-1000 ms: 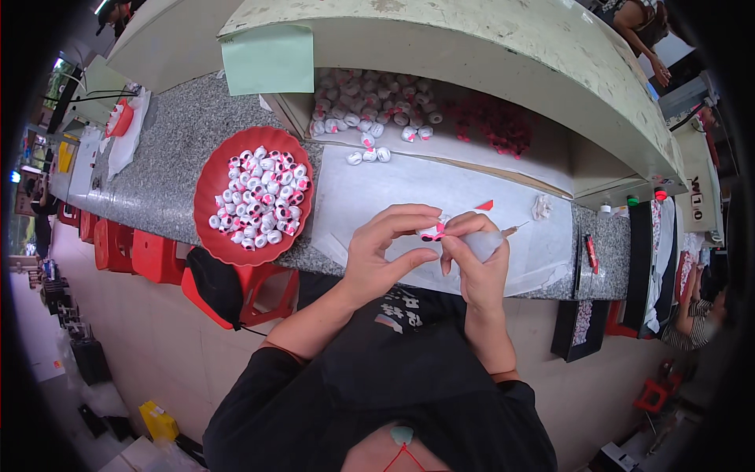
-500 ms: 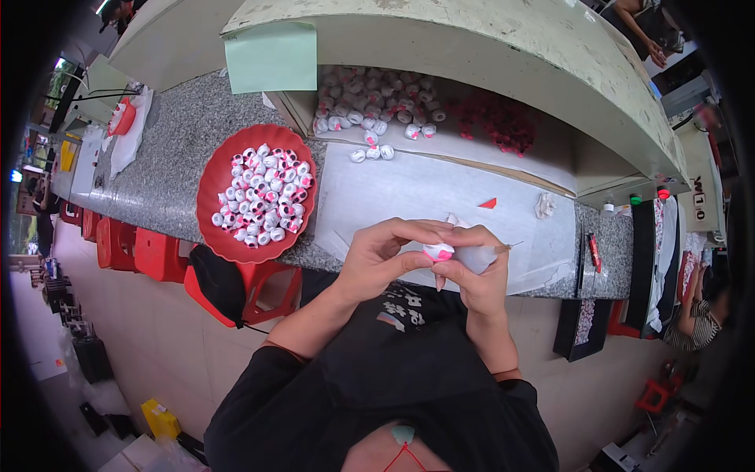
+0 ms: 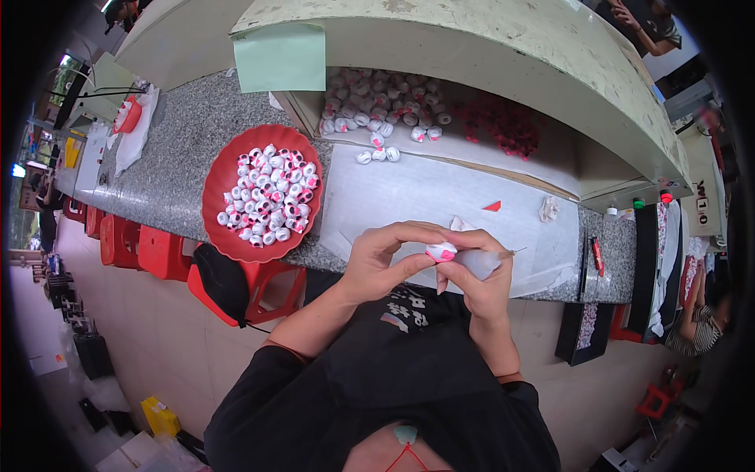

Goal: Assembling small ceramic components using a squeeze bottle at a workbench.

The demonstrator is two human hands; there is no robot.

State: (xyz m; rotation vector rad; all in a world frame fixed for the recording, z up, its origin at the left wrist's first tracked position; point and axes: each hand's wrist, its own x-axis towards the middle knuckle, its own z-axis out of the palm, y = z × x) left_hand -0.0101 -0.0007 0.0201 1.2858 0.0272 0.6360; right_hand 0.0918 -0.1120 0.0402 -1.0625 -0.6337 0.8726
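Note:
My left hand (image 3: 381, 256) is closed, its thumb and fingers pinching a small rounded white piece with a bright pink part (image 3: 442, 252). Against the other side of this piece rest the fingertips of my right hand (image 3: 489, 291). That hand also grips a translucent squeeze bottle (image 3: 480, 263), whose thin needle tip points right, away from the piece. A bit of crumpled white tissue (image 3: 462, 225) shows behind the fingers. Both hands are held above the near edge of a white paper sheet (image 3: 377, 197) on the bench.
Left of the sheet stands a red scalloped bowl (image 3: 216, 224) full of similar pieces. Under the shelf (image 3: 503, 47) lie more white pieces (image 3: 377, 98) and a pink-red pile (image 3: 503, 130). A red scrap (image 3: 492, 206), crumpled tissue (image 3: 549, 208) and red pen (image 3: 598, 257) lie rightward.
The view has shifted slightly, so the bench things appear a little further right. My hands keep nearly the same hold on the piece and the bottle.

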